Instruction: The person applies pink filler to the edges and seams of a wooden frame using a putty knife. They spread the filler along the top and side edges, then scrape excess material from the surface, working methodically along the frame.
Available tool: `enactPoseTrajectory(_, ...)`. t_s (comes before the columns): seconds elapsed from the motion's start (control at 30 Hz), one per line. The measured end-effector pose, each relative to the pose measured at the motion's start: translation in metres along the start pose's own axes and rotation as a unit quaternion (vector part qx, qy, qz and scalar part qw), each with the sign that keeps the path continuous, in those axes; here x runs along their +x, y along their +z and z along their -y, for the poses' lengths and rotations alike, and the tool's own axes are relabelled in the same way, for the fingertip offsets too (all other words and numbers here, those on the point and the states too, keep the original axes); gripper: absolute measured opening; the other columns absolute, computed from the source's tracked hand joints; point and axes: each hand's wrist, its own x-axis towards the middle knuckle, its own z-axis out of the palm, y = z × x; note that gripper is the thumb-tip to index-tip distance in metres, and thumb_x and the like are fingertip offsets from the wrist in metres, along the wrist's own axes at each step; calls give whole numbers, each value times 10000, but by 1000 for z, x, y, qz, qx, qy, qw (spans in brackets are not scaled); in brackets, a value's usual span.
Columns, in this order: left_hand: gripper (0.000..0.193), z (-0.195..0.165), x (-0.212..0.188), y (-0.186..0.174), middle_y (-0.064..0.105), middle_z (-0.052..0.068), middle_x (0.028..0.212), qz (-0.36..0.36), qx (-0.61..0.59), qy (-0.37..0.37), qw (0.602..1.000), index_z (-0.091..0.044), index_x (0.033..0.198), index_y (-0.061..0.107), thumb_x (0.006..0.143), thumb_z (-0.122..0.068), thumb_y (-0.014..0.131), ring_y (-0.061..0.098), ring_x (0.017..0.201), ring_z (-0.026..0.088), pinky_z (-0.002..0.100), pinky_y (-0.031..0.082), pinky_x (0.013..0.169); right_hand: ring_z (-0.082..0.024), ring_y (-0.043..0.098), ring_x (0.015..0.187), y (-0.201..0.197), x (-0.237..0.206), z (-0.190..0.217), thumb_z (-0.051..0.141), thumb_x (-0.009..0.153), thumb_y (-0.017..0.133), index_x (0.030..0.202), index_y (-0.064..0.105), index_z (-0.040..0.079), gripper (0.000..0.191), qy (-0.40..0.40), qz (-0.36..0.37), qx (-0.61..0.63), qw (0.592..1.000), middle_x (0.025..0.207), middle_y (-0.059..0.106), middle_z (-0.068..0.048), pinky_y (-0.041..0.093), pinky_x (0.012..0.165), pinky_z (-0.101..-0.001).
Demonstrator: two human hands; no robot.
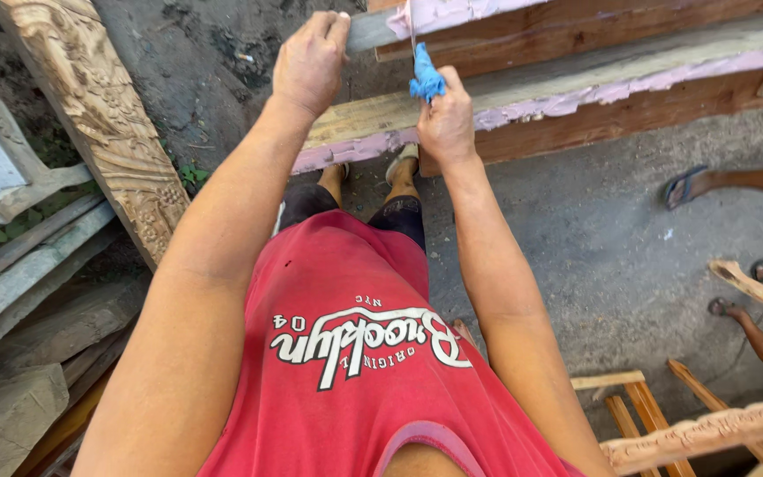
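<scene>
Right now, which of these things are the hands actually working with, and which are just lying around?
In use:
left hand resting on the long wooden beam with peeling pink paint
right hand gripping a tool with a blue cloth-wrapped handle

Lying about:
carved pale wooden panel
grey weathered planks
carved wooden strip

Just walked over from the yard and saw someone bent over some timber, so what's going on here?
A person in a red sleeveless shirt stands over long wooden beams coated with peeling pink paint. The left hand presses down on the end of the upper beam, while the right hand grips a tool with a blue wrapped handle against the painted wood. Carved wooden pieces lean at the left, and other people's sandalled feet show at the right.
</scene>
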Motion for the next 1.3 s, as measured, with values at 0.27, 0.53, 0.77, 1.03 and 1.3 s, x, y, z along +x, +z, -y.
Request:
enactPoseTrajectory(0.27,473,7,-3,-4,659,134,1209,9,-22,-4,1000,-11,1291,644,841,-40,786,697,1058,332,407,583,881,-406,656,827,11,0,36,-65,876,645,1084,676,42,237,18,37,-1,999,1031,585,-148,533,686,-501)
enactPoseTrajectory(0.53,497,6,-7,-6,674,127,1244,30,-46,-12,998,-38,1291,643,829,-88,818,694,1044,340,418,580,873,-359,710,886,-9,-13,17,-17,912,692,1020,682,75,142,-1,34,-4,999,1088,658,-124,579,786,-443)
enactPoseTrajectory(0.77,521,4,-9,-5,669,127,1279,8,-64,-14,998,-44,1312,645,827,-69,834,690,1079,351,420,574,908,-267,739,919,-20,-21,-8,20,966,715,1062,683,17,101,193,-82,89,974,1027,720,-102,568,822,-373)
enactPoseTrajectory(1.03,722,5,-10,-9,615,231,1280,-39,-164,-58,984,57,1344,552,690,-55,837,606,1162,419,453,507,1009,-210,668,922,-8,-21,25,-47,966,653,1190,713,-2,236,116,-34,198,973,1040,686,-114,540,848,-330)
enactPoseTrajectory(1.3,564,9,5,-11,683,181,1264,-9,-191,-127,973,-37,1297,632,766,-23,820,657,1151,399,431,535,1002,-201,651,912,3,-12,21,-36,981,619,1164,683,-26,194,101,-26,184,977,1057,637,-108,536,814,-333)
